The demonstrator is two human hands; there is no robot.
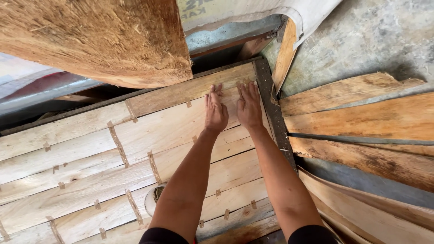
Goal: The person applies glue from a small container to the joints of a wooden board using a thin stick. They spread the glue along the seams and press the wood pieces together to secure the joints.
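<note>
My left hand (215, 110) and my right hand (249, 106) lie flat, side by side, with fingers straight, pressing on a pale wood veneer sheet (90, 158) near its far right corner. The sheet is made of several long strips joined with short pieces of brown tape (117, 143). Both hands rest close to the dark frame edge (271, 108) that runs along the sheet's right side. Neither hand holds anything.
A rough brown fibrous board (104, 40) overhangs the far left. Loose veneer strips (361, 113) lie stacked on the right over a grey concrete floor (375, 36). A white woven sack (271, 11) sits at the far top. A small roll (153, 199) peeks out beside my left forearm.
</note>
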